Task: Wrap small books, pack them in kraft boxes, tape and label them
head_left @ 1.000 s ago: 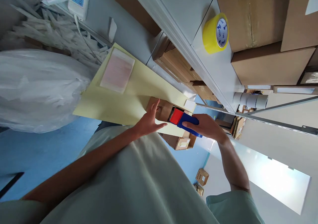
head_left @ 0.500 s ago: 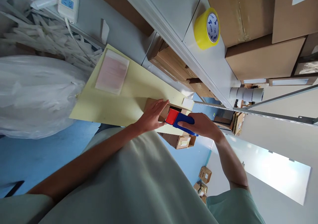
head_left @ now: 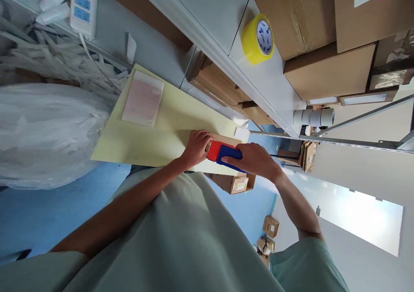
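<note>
A small cardboard box (head_left: 226,139) lies on the pale yellow board (head_left: 174,124), partly hidden by my hands. My right hand (head_left: 255,159) is wrapped round a boxy red-and-blue object (head_left: 231,155), its thumb lying across the blue part. The red end points toward my left hand and sits over the box; whether it touches the box I cannot tell. My left hand (head_left: 196,149) is closed at the box's left end, fingers curled over its edge, close to the red end. A pinkish flat packet (head_left: 142,98) lies on the board's left part.
A shelf above the board carries a yellow tape roll (head_left: 258,39), pale rolls (head_left: 313,117) and large cartons (head_left: 330,72). A power strip (head_left: 83,9) stands at the upper left. A big white plastic bag (head_left: 48,132) bulges left of the board. An open carton (head_left: 231,183) sits below its near edge.
The red-and-blue object has moved left, closer to my left hand. My left fingers, stretched out before, are now curled in. The dark opening in the box no longer shows.
</note>
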